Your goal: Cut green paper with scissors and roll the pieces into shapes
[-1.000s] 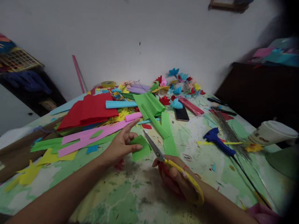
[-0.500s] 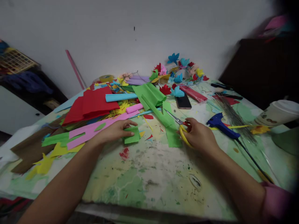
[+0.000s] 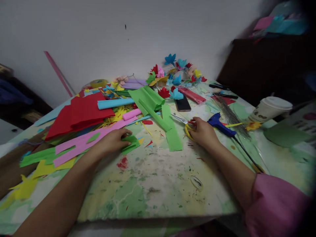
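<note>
My left hand (image 3: 115, 141) has its thumb and fingers closed at a small green crepe paper piece (image 3: 130, 144), whose near side is bent up from the table. In my right hand (image 3: 203, 131) is a pair of scissors (image 3: 180, 119) with yellow and red handles. Their blades point left, toward a green paper strip (image 3: 173, 138) lying flat on the table. A folded green sheet (image 3: 146, 98) lies behind that strip. Red paper sheets (image 3: 81, 113) and a pink paper strip (image 3: 74, 149) are to the left of it.
A blue glue gun (image 3: 221, 125) with a black cord lies right of my right hand. Beyond it stand a lidded paper cup (image 3: 269, 108) and thin wires (image 3: 229, 112). A phone (image 3: 183, 104) and several paper flowers (image 3: 176, 93) sit toward the wall.
The view has turned right, so things appear further left. The small green piece under my left hand was flat and is now bent up. The scissors remain in my right hand.
</note>
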### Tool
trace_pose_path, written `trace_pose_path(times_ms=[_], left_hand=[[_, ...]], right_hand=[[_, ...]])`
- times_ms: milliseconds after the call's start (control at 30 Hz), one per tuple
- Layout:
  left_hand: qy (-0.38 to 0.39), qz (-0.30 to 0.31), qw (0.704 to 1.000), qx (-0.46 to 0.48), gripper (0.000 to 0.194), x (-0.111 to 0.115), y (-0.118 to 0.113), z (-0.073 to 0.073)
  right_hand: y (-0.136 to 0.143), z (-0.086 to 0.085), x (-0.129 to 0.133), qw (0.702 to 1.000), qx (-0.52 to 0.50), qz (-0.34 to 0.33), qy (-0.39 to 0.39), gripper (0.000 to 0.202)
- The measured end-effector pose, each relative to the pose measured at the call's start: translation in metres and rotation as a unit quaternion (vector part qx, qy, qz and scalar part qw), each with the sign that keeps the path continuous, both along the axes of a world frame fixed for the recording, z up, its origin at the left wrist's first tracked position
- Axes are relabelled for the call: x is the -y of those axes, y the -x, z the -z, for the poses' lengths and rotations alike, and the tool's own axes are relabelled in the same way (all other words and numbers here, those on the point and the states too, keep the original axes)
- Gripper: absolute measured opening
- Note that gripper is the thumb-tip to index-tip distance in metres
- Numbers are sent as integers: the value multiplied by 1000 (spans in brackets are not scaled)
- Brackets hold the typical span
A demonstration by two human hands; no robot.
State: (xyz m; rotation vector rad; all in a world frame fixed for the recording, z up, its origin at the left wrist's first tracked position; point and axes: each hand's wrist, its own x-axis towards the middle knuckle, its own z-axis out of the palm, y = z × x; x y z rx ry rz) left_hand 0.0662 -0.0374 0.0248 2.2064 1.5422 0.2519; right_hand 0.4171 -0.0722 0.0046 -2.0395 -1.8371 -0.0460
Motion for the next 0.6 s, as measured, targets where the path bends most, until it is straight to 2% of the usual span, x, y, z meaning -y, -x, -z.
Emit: trace_pose_path(times_ms=[133, 233, 333, 467, 600], left_hand=[[2, 13, 999, 40, 31, -3, -3, 5], [-30, 1, 996, 79, 24, -1, -8, 5], [-67, -20, 991, 113, 26, 2, -14, 1], [-89, -61, 984, 144, 34, 1, -16, 2], [-108, -74, 979, 157, 46, -6, -11, 12]], right_hand=[[1, -1, 1, 999, 44, 7, -2, 40], [7, -5, 6, 998, 47, 4, -48, 35], [18, -8, 14, 995, 25, -54, -85, 29], [37, -12, 21, 984, 16, -149, -93, 26], [54, -17, 7, 982, 40, -169, -71, 31]])
